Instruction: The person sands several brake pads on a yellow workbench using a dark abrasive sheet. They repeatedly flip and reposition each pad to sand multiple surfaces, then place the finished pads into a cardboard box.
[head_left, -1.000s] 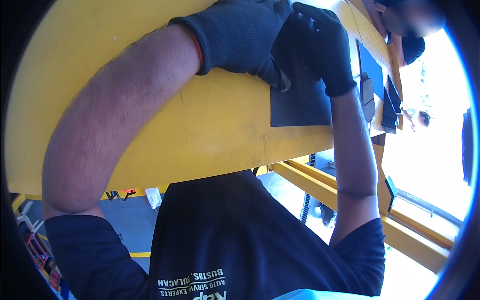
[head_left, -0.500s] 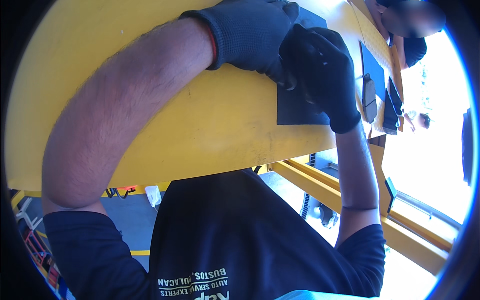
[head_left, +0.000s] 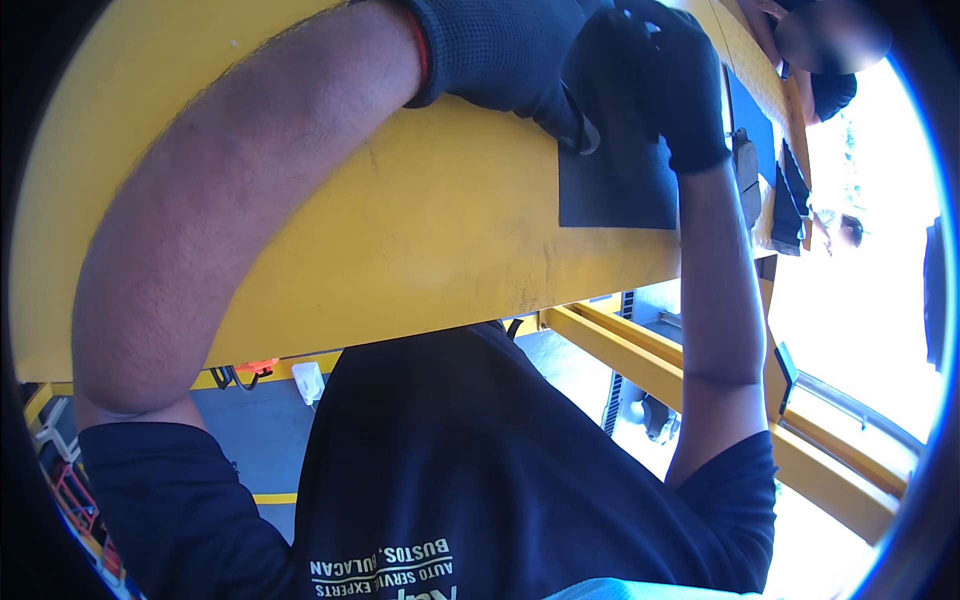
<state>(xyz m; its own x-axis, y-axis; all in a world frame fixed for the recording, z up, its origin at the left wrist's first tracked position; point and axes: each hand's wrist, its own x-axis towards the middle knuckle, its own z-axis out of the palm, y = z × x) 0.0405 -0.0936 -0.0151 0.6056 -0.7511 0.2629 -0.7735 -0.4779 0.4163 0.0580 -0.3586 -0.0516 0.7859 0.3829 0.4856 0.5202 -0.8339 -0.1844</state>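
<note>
My left hand, in a black knit glove with a red-edged cuff, reaches across at the top of the view. Its fingers are curled, and a small pale edge shows by the tip of its thumb. Against it sits my right hand, also black-gloved, with its fingers bent closed. What either hand grips is hidden between the gloves. Under them a flat black sheet with straight edges lies on the yellow tabletop.
To the right lie another dark sheet, a grey block-like piece and black pieces near the table edge. Another person is at the upper right. Yellow beams run below the table.
Both hands have moved up in the view, away from my body, the right one more clearly. More of the black sheet shows below them.
</note>
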